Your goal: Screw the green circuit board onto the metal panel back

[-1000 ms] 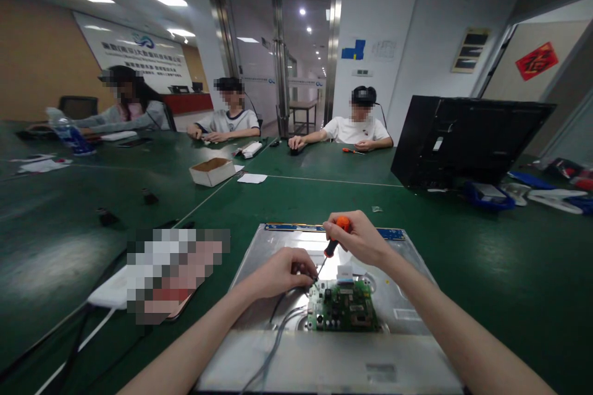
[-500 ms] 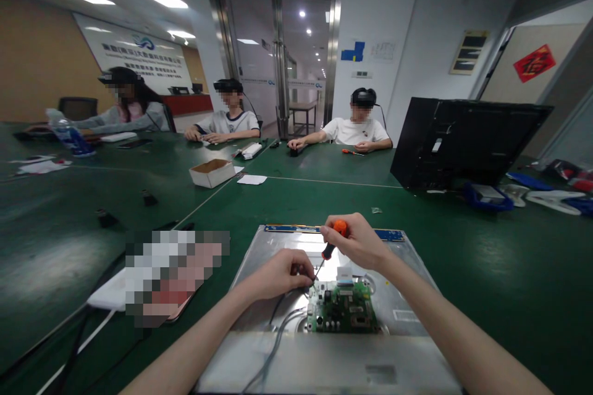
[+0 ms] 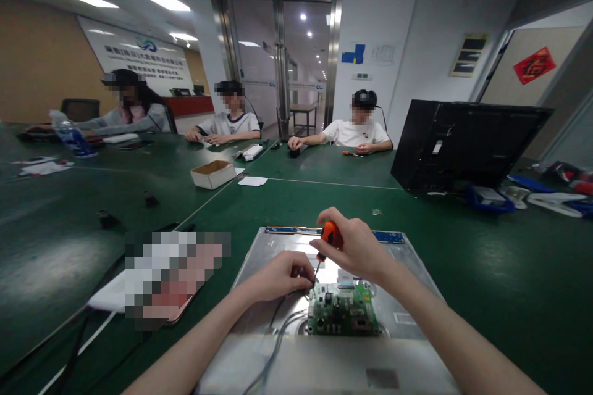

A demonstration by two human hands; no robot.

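My right hand [image 3: 359, 247] is closed round the orange-and-black handle of a screwdriver [image 3: 330, 233], whose shaft slants down to the upper left corner of a green circuit board [image 3: 343, 311]. Fingers pinched, my left hand [image 3: 282, 274] rests right by the screwdriver's tip; what sits between them is hidden. The board lies on a silvery metal display panel [image 3: 403, 296] with a blue strip [image 3: 389, 237] along its far edge. A white flat connector [image 3: 345, 278] meets the board's far side. Grey cables [image 3: 280, 339] run over the panel on the left.
Left of the panel lie a blurred-out pink-backed phone [image 3: 185, 302] and black cables [image 3: 78, 327]. Farther off are a small open box [image 3: 213, 174] and a white paper [image 3: 252, 181]. A large black monitor [image 3: 467, 145] stands at right. Several people sit across the green table [image 3: 500, 265].
My right hand and the screwdriver handle have shifted a little left, and the screwdriver stands more upright. The right fingers have changed their hold on the handle. My left hand stays put.
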